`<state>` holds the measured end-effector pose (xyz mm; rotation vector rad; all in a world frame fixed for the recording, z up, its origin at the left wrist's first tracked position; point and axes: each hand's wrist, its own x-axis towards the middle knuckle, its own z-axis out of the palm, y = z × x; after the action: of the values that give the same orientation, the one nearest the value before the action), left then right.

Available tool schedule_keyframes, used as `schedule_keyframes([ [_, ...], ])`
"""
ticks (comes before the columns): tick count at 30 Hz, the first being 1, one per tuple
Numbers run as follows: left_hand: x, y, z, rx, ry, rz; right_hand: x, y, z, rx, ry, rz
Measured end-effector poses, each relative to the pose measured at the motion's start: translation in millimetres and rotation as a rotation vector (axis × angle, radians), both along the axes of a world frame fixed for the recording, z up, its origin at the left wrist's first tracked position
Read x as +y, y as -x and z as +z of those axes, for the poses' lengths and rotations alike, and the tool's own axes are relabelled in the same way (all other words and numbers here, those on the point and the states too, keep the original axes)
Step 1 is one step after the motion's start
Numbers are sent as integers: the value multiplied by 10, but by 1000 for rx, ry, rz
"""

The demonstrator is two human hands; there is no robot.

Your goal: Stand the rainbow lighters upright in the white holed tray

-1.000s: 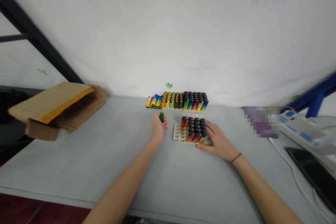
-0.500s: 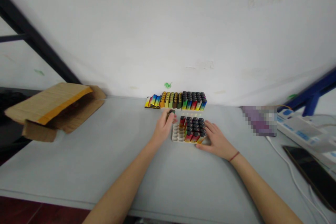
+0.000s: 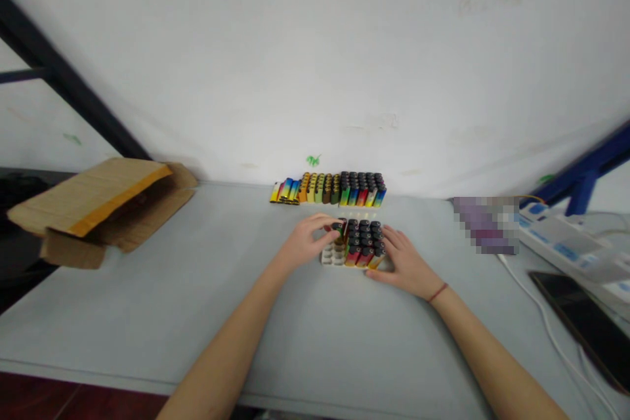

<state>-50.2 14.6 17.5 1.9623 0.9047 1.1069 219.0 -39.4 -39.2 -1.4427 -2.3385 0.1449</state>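
A white tray (image 3: 329, 257) partly filled with upright colourful lighters (image 3: 363, 244) sits mid-table. My left hand (image 3: 306, 241) is closed in a pinch on a lighter (image 3: 338, 228) at the tray's left rows, over the free slots. My right hand (image 3: 403, 258) lies against the tray's right side with fingers spread, steadying it. A long row of lighters (image 3: 329, 188) stands at the back of the table by the wall.
An open cardboard box (image 3: 98, 207) lies at the table's left edge. At the right are a blurred purple item (image 3: 485, 223), a white power strip (image 3: 566, 239) with a cable, and a dark phone (image 3: 583, 321). The grey table (image 3: 162, 295) ends close in front.
My left hand carried a lighter from the table's left of the tray rightward onto the tray's left rows. The right hand stayed against the tray.
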Motion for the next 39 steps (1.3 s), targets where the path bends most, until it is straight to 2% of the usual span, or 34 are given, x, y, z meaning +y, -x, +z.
schedule_keyframes([
  [9, -30, 10, -47, 75, -11, 34, 2, -4, -14, 15, -8, 10],
  [13, -36, 22, -58, 156, -104, 23, 1, -6, -31, 12, -14, 1],
  [19, -24, 57, 3, 305, -269, 55, 1, -12, -31, 7, -15, 3],
  [21, 33, 112, -9, 352, -323, 175, 2, -13, -23, 0, -9, 3],
  [23, 122, 210, -49, 371, -315, 414, 4, -12, -17, -6, -3, 2],
  [25, 224, 344, -110, 410, -230, 676, 5, -12, -15, -5, -1, 1],
  [28, 336, 539, -208, 576, -77, 876, 6, -14, -20, 3, -1, 4],
  [31, 366, 625, -274, 706, 32, 915, 7, -16, -24, 10, -4, 11],
  [34, 348, 607, -286, 810, 59, 833, 8, -17, -23, 16, -14, 15],
  [36, 330, 587, -260, 859, 63, 795, 7, -18, -20, 10, -16, 15],
  [39, 301, 603, -171, 886, 89, 818, 7, -19, -14, -5, -8, 12],
])
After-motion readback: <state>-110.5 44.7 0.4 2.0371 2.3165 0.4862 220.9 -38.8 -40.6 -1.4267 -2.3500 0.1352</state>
